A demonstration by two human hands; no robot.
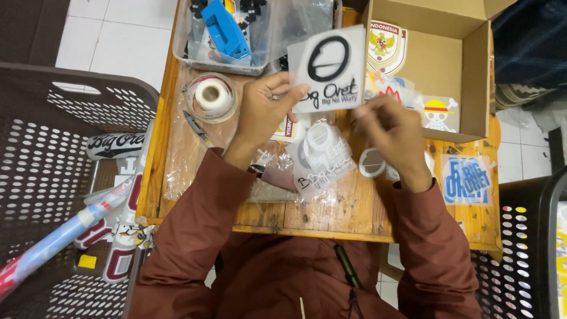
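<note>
Above a small wooden counter [331,215], a person in a rust-brown sleeve [195,236] holds up a white sticker sheet [328,68] printed with a black ring and lettering. The left hand [260,115] is clamped on the sheet's left lower edge, thumb on its face and fingers behind. The right hand [393,133], blurred, has its fingertips pinched together just right of and below the sheet; whether they grip the sheet's corner or a thin film cannot be told. The sheet is tilted slightly and raised over the middle of the counter, in front of an open cardboard box [449,65] at the far right, where more stickers lie, one showing a skull in a straw hat [438,113]. Under the hands sits a pile of clear-wrapped stickers [322,159]. A roll of tape [211,95] rests at the far left, with a clear tub [224,59] holding a blue tool just beyond it. A blue lettered sticker [466,180] lies at the near right. Dark plastic baskets [41,171] flank the counter on both sides
</note>
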